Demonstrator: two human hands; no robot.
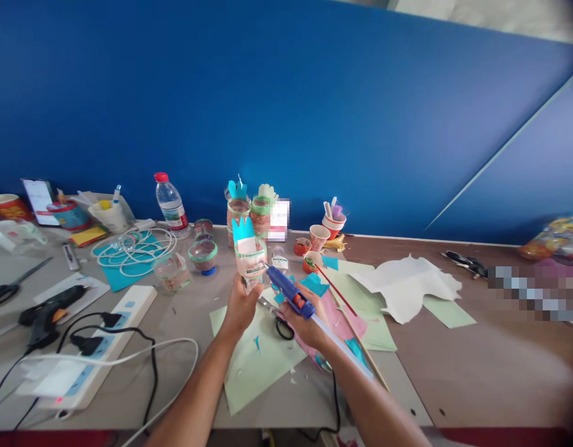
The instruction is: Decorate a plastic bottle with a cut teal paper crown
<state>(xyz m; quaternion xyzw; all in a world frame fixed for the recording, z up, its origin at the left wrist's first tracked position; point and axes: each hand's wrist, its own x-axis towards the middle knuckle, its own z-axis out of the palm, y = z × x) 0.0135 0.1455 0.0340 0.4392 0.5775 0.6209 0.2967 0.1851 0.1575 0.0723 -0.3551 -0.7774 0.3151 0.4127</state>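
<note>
My left hand (241, 307) grips a clear plastic cup that looks cut from a bottle (251, 259) by its lower part. A blue paper piece with pointed tips (243, 230) stands up at its rim. In my right hand (309, 320) is a blue hot glue gun (290, 292), its nozzle at the cup's right side; whether it touches, I cannot tell. A long clear glue stick (339, 343) sticks out of the gun's back. Below and between my hands, scissors with black handles (283, 327) lie on pale green paper (249, 379).
Several decorated bottle cups (238, 211) stand behind, near the blue partition (286, 112). To the left are a water bottle (171, 205), a power strip (128, 323) with cords, and a black glue gun (51, 313). White paper (410, 285) and pink scraps (356, 323) lie right.
</note>
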